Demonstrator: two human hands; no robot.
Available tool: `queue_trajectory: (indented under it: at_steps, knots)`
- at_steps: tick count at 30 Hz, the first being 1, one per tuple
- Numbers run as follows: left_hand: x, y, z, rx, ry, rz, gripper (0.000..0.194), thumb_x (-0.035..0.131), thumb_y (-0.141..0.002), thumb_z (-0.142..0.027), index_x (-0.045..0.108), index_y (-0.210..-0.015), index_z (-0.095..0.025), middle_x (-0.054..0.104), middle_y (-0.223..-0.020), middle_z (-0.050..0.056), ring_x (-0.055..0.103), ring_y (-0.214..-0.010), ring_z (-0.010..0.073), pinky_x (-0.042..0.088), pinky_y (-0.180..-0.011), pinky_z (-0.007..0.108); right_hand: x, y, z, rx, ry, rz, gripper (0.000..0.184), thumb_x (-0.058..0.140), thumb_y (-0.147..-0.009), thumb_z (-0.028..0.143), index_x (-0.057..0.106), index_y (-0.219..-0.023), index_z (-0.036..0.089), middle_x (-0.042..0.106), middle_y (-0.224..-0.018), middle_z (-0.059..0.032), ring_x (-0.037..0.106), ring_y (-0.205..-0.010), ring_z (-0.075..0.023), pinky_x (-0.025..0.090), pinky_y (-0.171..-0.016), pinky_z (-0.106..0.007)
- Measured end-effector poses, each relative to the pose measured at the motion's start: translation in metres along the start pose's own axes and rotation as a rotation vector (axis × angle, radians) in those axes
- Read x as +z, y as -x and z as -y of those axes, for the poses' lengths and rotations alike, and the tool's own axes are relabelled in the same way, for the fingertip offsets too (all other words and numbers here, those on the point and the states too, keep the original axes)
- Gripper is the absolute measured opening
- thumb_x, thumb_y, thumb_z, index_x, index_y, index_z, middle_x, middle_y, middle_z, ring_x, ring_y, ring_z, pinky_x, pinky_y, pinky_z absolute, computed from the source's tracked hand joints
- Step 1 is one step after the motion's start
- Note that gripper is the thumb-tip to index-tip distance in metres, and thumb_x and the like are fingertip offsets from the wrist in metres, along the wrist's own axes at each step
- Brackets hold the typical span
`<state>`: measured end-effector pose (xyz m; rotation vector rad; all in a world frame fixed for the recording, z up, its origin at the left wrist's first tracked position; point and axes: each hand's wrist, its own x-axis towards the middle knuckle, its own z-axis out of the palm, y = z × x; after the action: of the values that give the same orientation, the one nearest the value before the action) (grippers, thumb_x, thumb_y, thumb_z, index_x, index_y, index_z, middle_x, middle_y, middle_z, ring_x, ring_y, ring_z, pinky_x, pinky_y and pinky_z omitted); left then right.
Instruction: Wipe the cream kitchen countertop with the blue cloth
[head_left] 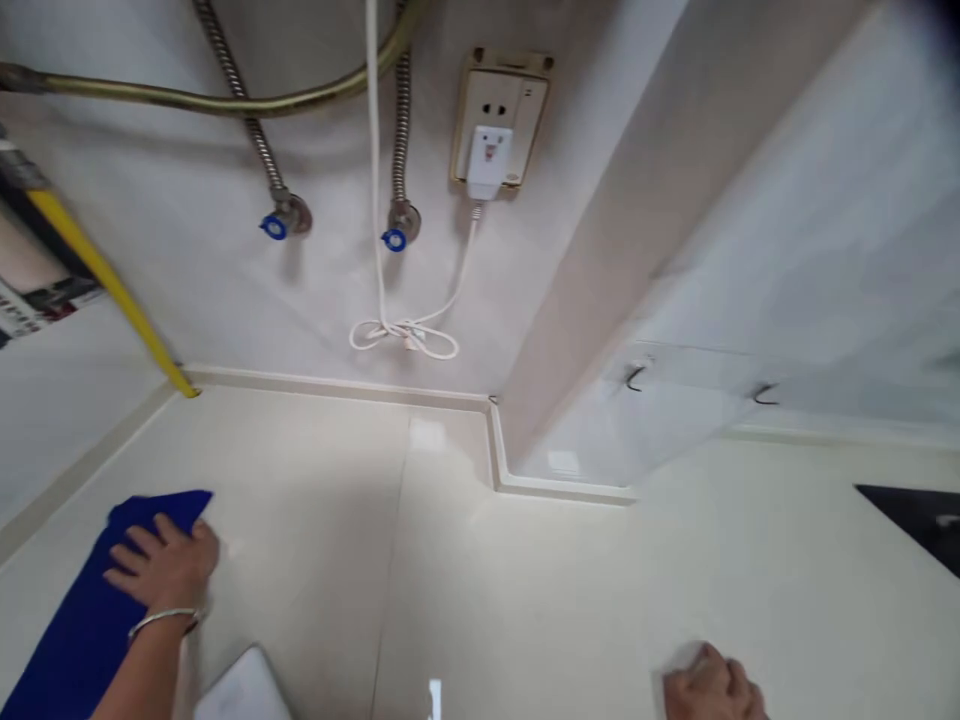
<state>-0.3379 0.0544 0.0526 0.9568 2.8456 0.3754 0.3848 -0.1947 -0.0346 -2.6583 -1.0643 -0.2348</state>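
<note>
Our left grip [161, 568] lies open, palm down on a soft blue cloth [82, 610] on the smooth cream bench [300, 480]. Lower right, our curled right grip [709, 690] touches a pale wad [682, 660]; whether it's clenched, we cannot tell.

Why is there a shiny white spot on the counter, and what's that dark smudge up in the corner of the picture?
In the head view, the white patch of glare on the cream countertop looks like light bouncing off its shiny surface; the dark blur in the top right corner is too fuzzy to identify, perhaps something very near the lens.
</note>
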Motion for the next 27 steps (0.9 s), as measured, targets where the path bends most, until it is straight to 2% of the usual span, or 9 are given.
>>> queue_trajectory:
  at_steps: [3, 5, 8, 11, 14, 18, 23, 25, 27]
  knots:
    - [0.017, 0.032, -0.072, 0.248, -0.012, 0.051, 0.071, 0.029, -0.094, -0.044, 0.031, -0.152, -0.003, 0.021, -0.165, 0.025, 0.013, -0.153, 0.0456, 0.016, -0.121, 0.066, -0.002, 0.001, 0.008, 0.093, -0.07, -0.006, 0.065, 0.034, -0.083, 0.042, 0.045, -0.141, 0.015, 0.045, -0.148, -0.0261, 0.038, -0.14, -0.0472, 0.037, -0.107, -0.071]
    - [0.032, 0.063, -0.106, 0.378, -0.014, 0.051, 0.069, 0.028, -0.095, -0.043, 0.031, -0.153, -0.005, 0.021, -0.166, 0.022, 0.013, -0.154, 0.043, 0.014, -0.123, 0.063, -0.005, 0.001, 0.013, 0.069, -0.079, -0.024, 0.064, 0.033, -0.084, 0.041, 0.045, -0.141, 0.014, 0.045, -0.148, -0.0268, 0.036, -0.141, -0.0462, 0.035, -0.108, -0.071]
    - [0.054, 0.116, -0.139, 0.618, -0.017, -0.033, 0.067, 0.029, -0.095, -0.04, 0.033, -0.152, -0.006, 0.027, -0.164, 0.024, 0.017, -0.153, 0.0418, 0.014, -0.124, 0.06, -0.008, 0.003, 0.021, 0.065, -0.061, -0.072, 0.063, 0.031, -0.086, 0.038, 0.044, -0.142, 0.011, 0.045, -0.148, -0.0262, 0.036, -0.142, -0.0445, 0.034, -0.11, -0.069]
    - [0.068, 0.171, -0.157, 0.82, -0.028, -0.046, 0.067, 0.032, -0.095, -0.042, 0.036, -0.151, -0.006, 0.031, -0.162, 0.024, 0.022, -0.152, 0.0422, 0.017, -0.124, 0.06, -0.012, 0.003, 0.028, 0.079, -0.03, -0.079, 0.062, 0.029, -0.087, 0.034, 0.044, -0.141, 0.008, 0.044, -0.149, -0.0258, 0.034, -0.143, -0.0438, 0.032, -0.113, -0.067]
    - [0.075, 0.224, -0.165, 0.993, -0.029, -0.021, 0.067, 0.033, -0.095, -0.045, 0.037, -0.151, -0.008, 0.032, -0.162, 0.022, 0.024, -0.152, 0.0406, 0.019, -0.124, 0.059, -0.017, 0.002, 0.035, 0.084, -0.011, -0.073, 0.061, 0.031, -0.087, 0.031, 0.045, -0.14, 0.006, 0.042, -0.15, -0.0263, 0.03, -0.145, -0.0429, 0.029, -0.115, -0.065]
    - [0.081, 0.298, -0.161, 1.221, 0.001, 0.032, 0.066, 0.036, -0.095, -0.046, 0.037, -0.152, -0.012, 0.033, -0.162, 0.02, 0.026, -0.152, 0.0384, 0.023, -0.123, 0.059, -0.023, 0.0, 0.04, 0.095, -0.018, -0.059, 0.059, 0.031, -0.087, 0.026, 0.047, -0.139, 0.004, 0.041, -0.15, -0.028, 0.027, -0.147, -0.0429, 0.027, -0.117, -0.064]
    - [0.082, 0.392, -0.139, 1.454, 0.063, 0.056, 0.069, 0.043, -0.093, -0.049, 0.034, -0.154, -0.017, 0.034, -0.162, 0.016, 0.028, -0.151, 0.0361, 0.029, -0.121, 0.058, -0.022, 0.004, 0.036, 0.061, -0.056, -0.091, 0.058, 0.032, -0.088, 0.025, 0.047, -0.14, 0.004, 0.041, -0.151, -0.0292, 0.025, -0.148, -0.043, 0.027, -0.117, -0.064]
    - [0.08, 0.424, -0.128, 1.551, 0.074, 0.075, 0.072, 0.044, -0.093, -0.051, 0.026, -0.156, -0.02, 0.032, -0.164, 0.015, 0.027, -0.152, 0.0355, 0.03, -0.121, 0.058, -0.017, 0.006, 0.032, 0.045, -0.13, -0.113, 0.057, 0.032, -0.089, 0.026, 0.049, -0.139, 0.006, 0.041, -0.152, -0.0271, 0.024, -0.149, -0.0417, 0.026, -0.118, -0.064]
    - [0.076, 0.452, -0.118, 1.641, 0.071, 0.144, 0.078, 0.044, -0.093, -0.055, 0.016, -0.158, -0.022, 0.024, -0.166, 0.014, 0.022, -0.154, 0.0359, 0.027, -0.122, 0.059, -0.012, 0.006, 0.024, 0.056, -0.263, -0.131, 0.056, 0.032, -0.088, 0.029, 0.053, -0.136, 0.01, 0.042, -0.153, -0.0238, 0.024, -0.15, -0.0396, 0.025, -0.119, -0.064]
